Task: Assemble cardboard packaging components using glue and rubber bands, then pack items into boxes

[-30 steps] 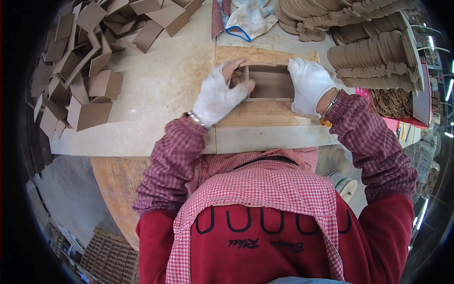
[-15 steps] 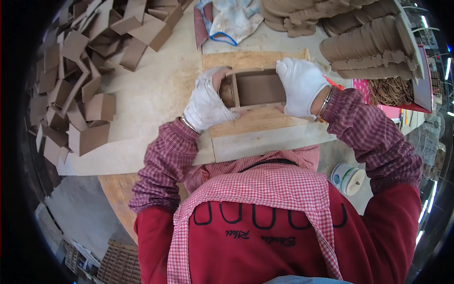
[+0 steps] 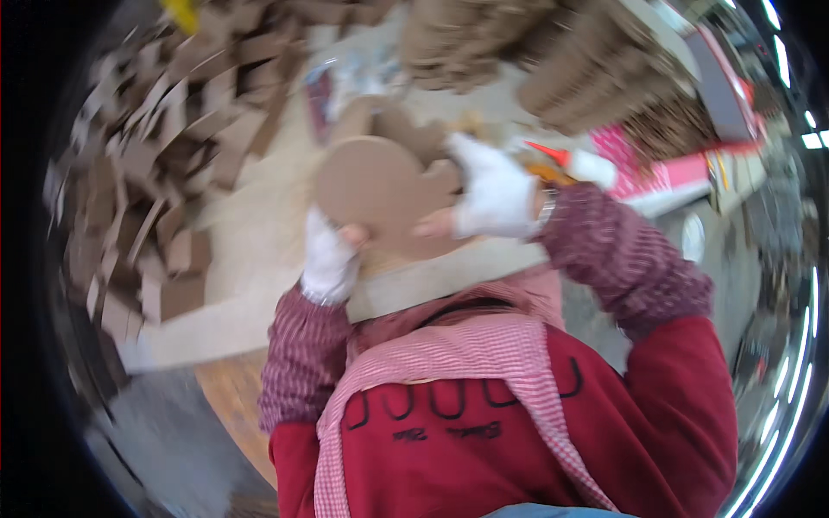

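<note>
Both my hands, in white gloves with bare fingertips, hold a brown cardboard piece with a large round face and a curvy cut-out outline [image 3: 371, 186]. It is raised and tilted toward me, with a second shaped panel showing behind the front one. My left hand [image 3: 331, 259] grips its lower left edge, thumb on the front face. My right hand [image 3: 496, 192] clasps the right side, with bare fingertips on the face and the thumb higher up. To the right of that hand lies a white bottle with a red nozzle [image 3: 594, 169]. Motion blurs the picture.
A heap of folded brown cardboard pieces [image 3: 164, 207] covers the table's left. Stacked shaped cut-outs [image 3: 596, 65] stand at the back right, near a bundle of tan bands [image 3: 669, 129] on pink material [image 3: 630, 168]. A blurred whitish glove [image 3: 367, 73] lies at the back.
The cardboard piece, earlier an open box shape flat on the table between my hands, is now lifted and turned with its round face showing. My left hand moved lower and left; my view shifted.
</note>
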`<state>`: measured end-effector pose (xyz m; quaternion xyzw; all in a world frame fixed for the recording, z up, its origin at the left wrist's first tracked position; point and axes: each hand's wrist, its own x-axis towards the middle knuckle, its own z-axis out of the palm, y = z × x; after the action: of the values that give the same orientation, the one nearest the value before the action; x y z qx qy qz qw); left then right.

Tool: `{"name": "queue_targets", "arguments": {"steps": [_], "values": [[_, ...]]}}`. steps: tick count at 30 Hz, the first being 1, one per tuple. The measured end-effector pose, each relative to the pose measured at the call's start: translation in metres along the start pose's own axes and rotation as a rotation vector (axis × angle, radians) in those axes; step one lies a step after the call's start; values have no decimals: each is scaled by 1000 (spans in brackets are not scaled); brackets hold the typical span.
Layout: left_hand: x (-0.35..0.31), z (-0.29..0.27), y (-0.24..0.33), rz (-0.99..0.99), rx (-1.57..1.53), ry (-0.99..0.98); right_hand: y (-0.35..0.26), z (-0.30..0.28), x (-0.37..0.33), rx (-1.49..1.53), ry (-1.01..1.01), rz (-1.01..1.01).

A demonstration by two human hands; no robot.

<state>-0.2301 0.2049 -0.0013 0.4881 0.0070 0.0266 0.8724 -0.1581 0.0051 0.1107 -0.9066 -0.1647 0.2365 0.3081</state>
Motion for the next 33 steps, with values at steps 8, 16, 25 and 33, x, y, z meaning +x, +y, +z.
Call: {"name": "queue_targets", "arguments": {"steps": [8,16,25,33], "values": [[-40,23,2,-220,-96,200,14,34,-52,672,39,57],[-49,41,0,-257,-145,174,35,37,-76,720,17,76],[-51,53,-5,-294,-42,261,79,35,-103,707,36,58],[-54,44,1,-282,5,322,261,5,-168,-626,834,255]]}}
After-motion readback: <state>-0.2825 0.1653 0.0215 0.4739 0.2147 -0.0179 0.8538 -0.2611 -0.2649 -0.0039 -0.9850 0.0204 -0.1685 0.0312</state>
